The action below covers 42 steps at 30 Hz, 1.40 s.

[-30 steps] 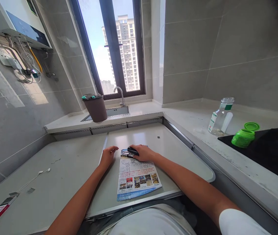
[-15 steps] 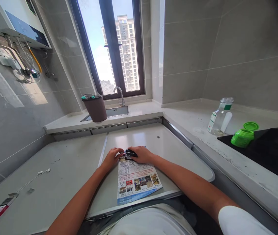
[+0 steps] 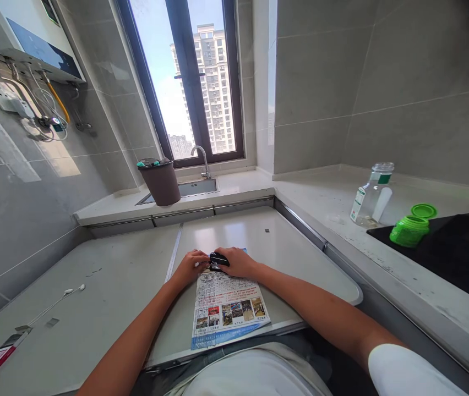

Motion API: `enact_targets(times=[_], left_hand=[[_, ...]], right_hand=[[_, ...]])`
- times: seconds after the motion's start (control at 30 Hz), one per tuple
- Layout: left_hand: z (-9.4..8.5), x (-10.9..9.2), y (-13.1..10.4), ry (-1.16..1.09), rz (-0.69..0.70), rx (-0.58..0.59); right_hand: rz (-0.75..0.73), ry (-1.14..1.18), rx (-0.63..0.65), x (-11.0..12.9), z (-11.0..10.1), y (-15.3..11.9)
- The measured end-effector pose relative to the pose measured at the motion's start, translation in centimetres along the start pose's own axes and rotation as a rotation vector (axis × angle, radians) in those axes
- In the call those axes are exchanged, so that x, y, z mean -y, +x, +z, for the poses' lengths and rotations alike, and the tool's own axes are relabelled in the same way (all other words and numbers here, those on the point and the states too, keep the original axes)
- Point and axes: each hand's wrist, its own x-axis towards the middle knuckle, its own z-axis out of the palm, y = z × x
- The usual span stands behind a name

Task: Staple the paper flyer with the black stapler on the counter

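Gripping a black stapler (image 3: 218,259), right fingers (image 3: 228,252) overlie the leaflet (image 3: 231,300).

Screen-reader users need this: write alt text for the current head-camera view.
A person's right hand grips a black stapler at the far edge of printed sheets, the left hand at the stapler's other end. The sheets lie on a pale table; beyond, a brown bucket stands at a sink.

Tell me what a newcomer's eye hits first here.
Probably the bright window, top centre, with a tower block outside. Next, the vivid green jar, lid open, at right near a clear bottle. Then, centre, the right grip holding a black stapler at the printed sheets' far end.
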Motion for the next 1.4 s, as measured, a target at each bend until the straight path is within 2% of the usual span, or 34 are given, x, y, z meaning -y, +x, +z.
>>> enact_targets(times=[0.17, 0.47, 1.03, 1.17, 1.4], left_hand=[[-0.2, 0.1, 0.0, 0.037, -0.048, 0.002], [0.0, 0.3, -0.1, 0.077, -0.008, 0.022], [-1.1, -1.4, -0.2, 0.167, 0.097, 0.134], [-0.7, -1.4, -0.3, 0.163, 0.103, 0.111], [0.0, -0.7, -0.2, 0.012, 0.066, -0.033]], right_hand=[[-0.003, 0.003, 0.001, 0.1, -0.2, 0.0], [-0.005, 0.022, -0.01, -0.3, 0.0, 0.0], [-0.016, 0.008, 0.0, -0.7, -0.2, 0.0], [-0.021, 0.008, 0.005, -0.8, -0.2, 0.0], [-0.033, 0.021, 0.005, -1.1, -0.1, 0.1]])
